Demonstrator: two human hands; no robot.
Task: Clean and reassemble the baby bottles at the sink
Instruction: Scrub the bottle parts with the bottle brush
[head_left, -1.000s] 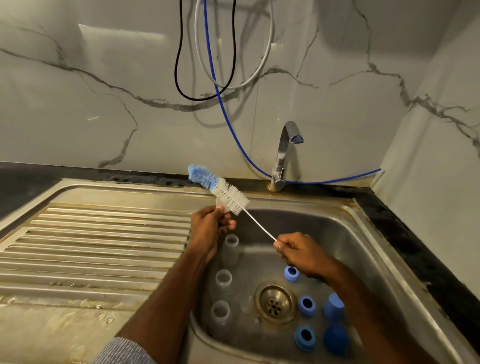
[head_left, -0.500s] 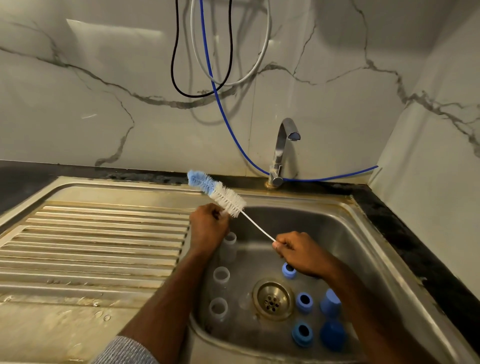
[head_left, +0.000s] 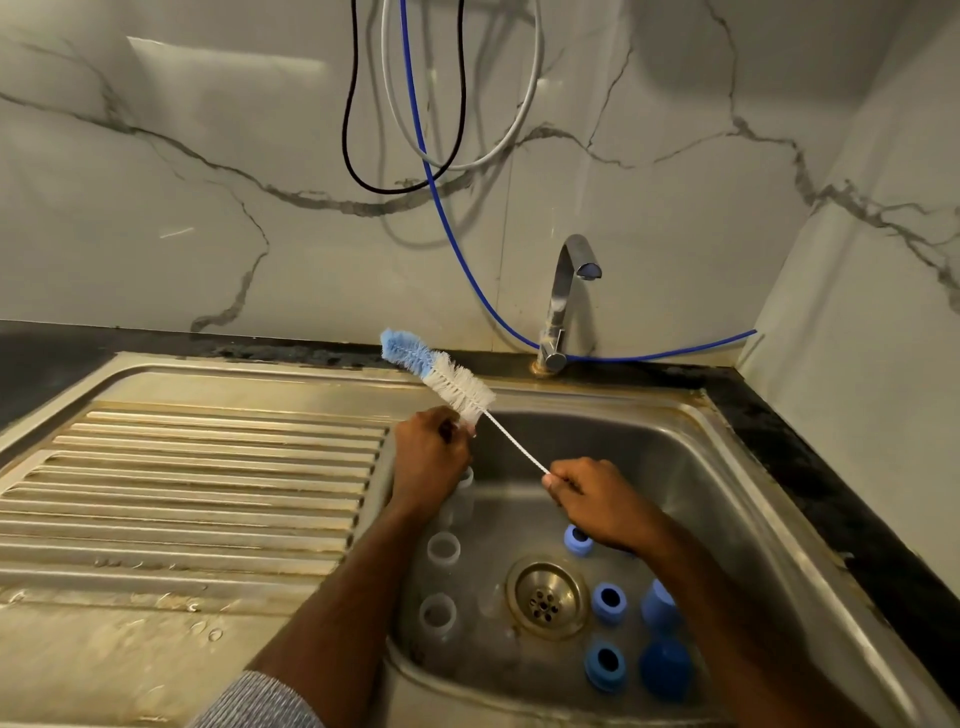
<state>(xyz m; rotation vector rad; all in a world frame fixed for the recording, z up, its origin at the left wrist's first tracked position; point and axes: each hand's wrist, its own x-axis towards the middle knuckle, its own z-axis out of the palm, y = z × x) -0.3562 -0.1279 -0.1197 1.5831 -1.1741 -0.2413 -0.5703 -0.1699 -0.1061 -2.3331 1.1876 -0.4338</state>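
Barely shifted since earlier: bottle brush (head_left: 447, 376) pinched at wire handle by right hand (head_left: 602, 501), bristle base gripped by left hand (head_left: 428, 457) above sink (head_left: 727, 499); brush-readying step, probably; next, pick bottle (head_left: 443, 548).

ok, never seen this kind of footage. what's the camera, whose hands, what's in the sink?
There is no robot here. One wide-angle camera sits on a person's head and looks forward and down, so the two arms coming in from the bottom are the wearer's own.

The right hand pinches the thin wire handle of a bottle brush. The left hand grips a small item at the bristle end; what it is cannot be told.

Below is a steel sink with a drain. In it stand clear bottles, open and upright, on the left, and blue rings and blue caps on the right. The tap shows no water running.
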